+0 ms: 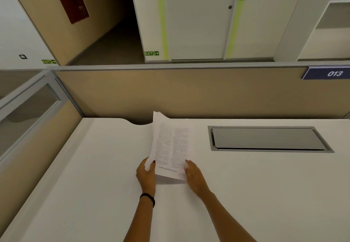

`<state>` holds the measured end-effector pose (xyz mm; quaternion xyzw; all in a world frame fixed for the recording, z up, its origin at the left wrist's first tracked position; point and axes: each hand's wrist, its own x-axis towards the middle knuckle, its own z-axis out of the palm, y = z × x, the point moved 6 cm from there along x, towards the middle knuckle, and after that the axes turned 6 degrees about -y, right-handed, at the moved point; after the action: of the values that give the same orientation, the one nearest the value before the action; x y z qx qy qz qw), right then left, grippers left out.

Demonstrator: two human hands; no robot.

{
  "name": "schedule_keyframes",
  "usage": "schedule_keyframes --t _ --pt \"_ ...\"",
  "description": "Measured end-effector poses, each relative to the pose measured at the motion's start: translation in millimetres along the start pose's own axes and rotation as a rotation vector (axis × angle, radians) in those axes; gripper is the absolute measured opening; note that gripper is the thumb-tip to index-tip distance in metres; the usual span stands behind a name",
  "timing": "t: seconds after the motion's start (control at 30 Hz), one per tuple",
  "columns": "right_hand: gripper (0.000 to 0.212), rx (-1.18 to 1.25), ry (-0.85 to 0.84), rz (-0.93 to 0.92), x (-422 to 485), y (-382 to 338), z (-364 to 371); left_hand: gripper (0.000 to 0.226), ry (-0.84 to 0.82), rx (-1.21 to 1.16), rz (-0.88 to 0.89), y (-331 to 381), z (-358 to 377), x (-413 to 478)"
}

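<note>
Grey cable hatch (269,139) — right of papers (171,147)

White desk (94,166), evenly lit, with a grey recessed hatch (269,139) in its right half. Tan partition (170,93) directly behind the desk. Beyond it: pale door (198,23), green exit sign (151,53).

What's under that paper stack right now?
Only the white desk shows around the paper stack. The left hand grips its lifted left edge; the right hand rests on its right side. Beneath the sheets is covered.
</note>
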<state>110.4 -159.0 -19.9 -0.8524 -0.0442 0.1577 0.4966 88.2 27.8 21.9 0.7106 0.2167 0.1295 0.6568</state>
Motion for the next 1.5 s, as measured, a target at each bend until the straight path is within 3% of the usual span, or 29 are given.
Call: schedule_keyframes --t 0.1,0.17,0.27,0.37,0.53,0.67,0.73,0.83,0.9,1.13,1.33,1.4,1.5 --pt "0.043 0.132 0.036 0.117 7 -18 -17 0.018 -0.066 0.05 0.162 28 1 -12" --pt "0.041 0.414 0.046 0.159 7 -32 -30 0.017 -0.118 0.099 0.255 45 2 -20" --pt "0.036 0.884 0.066 0.071 -3 -54 -49 0.019 -0.207 0.173 0.335 60 -1 -36" --pt "0.052 1.07 0.115 -0.016 -11 -69 -71 0.025 -0.298 0.278 0.401 64 -7 -55" --pt "0.057 1.075 0.255 0.077 -24 -82 -95 0.03 -0.439 0.441 0.509 71 -15 -92" --pt "0.068 1.076 0.406 0.175 -52 -74 -108 0.063 -0.461 0.617 0.801 97 -19 -130" --pt "0.066 1.088 0.395 0.164 -66 -72 -110 0.059 -0.458 0.652 0.873 106 -21 -143" --pt "0.04 1.172 0.32 0.173 -91 -70 -109 0.036 -0.502 0.687 0.912 111 -25 -158" --pt "0.039 1.193 0.278 0.21 -111 -60 -108 0.042 -0.533 0.728 0.949 103 -26 -168" --pt "0.06 1.312 0.356 0.224 -177 -14 -93 0.044 -0.625 0.796 0.893 64 -30 -203" --pt "0.016 1.101 0.261 0.306 -200 21 -64 0.037 -0.692 0.745 0.709 30 -37 -224" --pt "0.035 0.993 0.184 0.301 -204 27 -53 0.035 -0.717 0.695 0.646 21 -41 -232" --pt "0.033 0.895 0.111 0.354 -213 27 -40 0.032 -0.749 0.68 0.608 6 -45 -239"
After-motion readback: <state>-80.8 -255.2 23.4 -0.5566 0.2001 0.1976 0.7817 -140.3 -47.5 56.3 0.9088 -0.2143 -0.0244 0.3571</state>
